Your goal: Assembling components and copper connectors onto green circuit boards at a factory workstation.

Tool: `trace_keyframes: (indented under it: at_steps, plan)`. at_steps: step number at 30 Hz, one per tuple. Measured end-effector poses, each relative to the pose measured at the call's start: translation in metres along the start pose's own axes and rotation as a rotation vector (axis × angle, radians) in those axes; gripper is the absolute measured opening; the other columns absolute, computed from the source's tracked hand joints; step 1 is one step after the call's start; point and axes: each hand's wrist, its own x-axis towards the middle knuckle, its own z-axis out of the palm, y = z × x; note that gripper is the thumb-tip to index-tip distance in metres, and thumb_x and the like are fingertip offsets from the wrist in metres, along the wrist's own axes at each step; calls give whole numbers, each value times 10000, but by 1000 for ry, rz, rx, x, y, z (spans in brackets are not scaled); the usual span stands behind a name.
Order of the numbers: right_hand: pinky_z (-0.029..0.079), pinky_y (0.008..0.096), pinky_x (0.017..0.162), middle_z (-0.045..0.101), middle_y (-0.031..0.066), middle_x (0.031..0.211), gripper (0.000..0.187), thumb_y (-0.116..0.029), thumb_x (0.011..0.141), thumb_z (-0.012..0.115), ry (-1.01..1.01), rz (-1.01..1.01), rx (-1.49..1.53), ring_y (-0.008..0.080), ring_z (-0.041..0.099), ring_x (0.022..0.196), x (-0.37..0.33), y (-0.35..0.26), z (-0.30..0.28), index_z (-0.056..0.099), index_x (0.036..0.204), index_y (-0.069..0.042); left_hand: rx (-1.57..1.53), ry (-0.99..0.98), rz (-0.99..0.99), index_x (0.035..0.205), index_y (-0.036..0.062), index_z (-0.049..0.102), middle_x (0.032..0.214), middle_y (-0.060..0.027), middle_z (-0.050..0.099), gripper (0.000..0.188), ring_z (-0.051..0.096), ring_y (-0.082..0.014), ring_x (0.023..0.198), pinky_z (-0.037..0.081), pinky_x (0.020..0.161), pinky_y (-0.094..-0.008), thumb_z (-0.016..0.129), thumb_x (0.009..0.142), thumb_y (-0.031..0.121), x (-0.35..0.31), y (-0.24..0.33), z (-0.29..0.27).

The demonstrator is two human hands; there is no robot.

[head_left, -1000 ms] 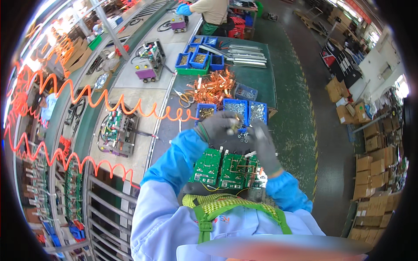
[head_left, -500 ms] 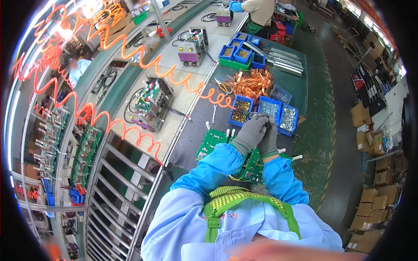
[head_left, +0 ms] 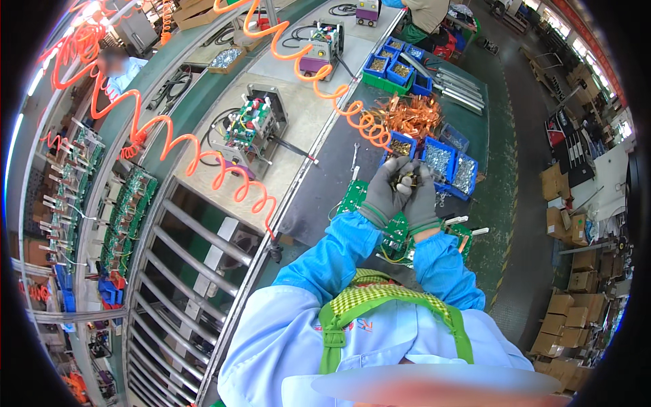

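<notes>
My left hand [head_left: 384,192] and my right hand [head_left: 422,198], both in grey gloves, meet in front of the blue bins. Their fingers are curled inward, the fingertips close together. Small brass-coloured metal parts [head_left: 399,180] show between them, too small to name exactly. Just past my fingers is a blue bin of brass-coloured pieces [head_left: 403,144]. Beside it stands a blue bin of silver hardware [head_left: 438,160]. Below my wrists lie green circuit boards [head_left: 395,245], partly covered by my hands and sleeves.
A heap of copper strips [head_left: 412,117] lies beyond the bins, with metal bars [head_left: 461,88] farther back. A wrench [head_left: 354,155] rests left of the hands. An orange coiled hose [head_left: 352,108] hangs across the bench. Left stand open machine units [head_left: 249,129]. Another person [head_left: 426,13] is at the far end.
My hands have turned from overlapping to facing each other with curled fingers, so brass-coloured parts now show between them. The whole view has shifted, moving the bench scene to the right.
</notes>
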Motion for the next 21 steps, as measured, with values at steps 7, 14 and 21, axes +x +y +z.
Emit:
trace_keyframes:
  at_steps: [7, 14, 21]
  plan:
    - [347, 190, 445, 478, -11, 725, 194, -259, 918, 469, 17, 89, -168, 71, 398, 529, -9, 1, 29, 518, 882, -75, -331, -141, -59, 1117, 47, 511, 834, -78, 598, 301, 482, -97, 542, 356, 338, -164, 406, 938, 264, -22, 30, -9]
    - [337, 205, 514, 476, -12, 718, 219, -282, 914, 476, -148, -115, -905, 51, 399, 586, -38, 4, 49, 521, 919, -67, -33, 163, 56, 1110, 43, 493, 822, -57, 596, 303, 560, -136, 608, 415, 390, -164, 416, 937, 279, -44, 32, -11]
    - [473, 340, 719, 569, 110, 931, 227, -198, 810, 544, -371, -602, -1822, 242, 566, 833, -52, 32, 48, 563, 997, -70, 134, 87, -17, 1107, 79, 504, 1040, -87, 556, 312, 547, -207, 966, 468, 846, -361, 427, 923, 319, -75, 22, -19]
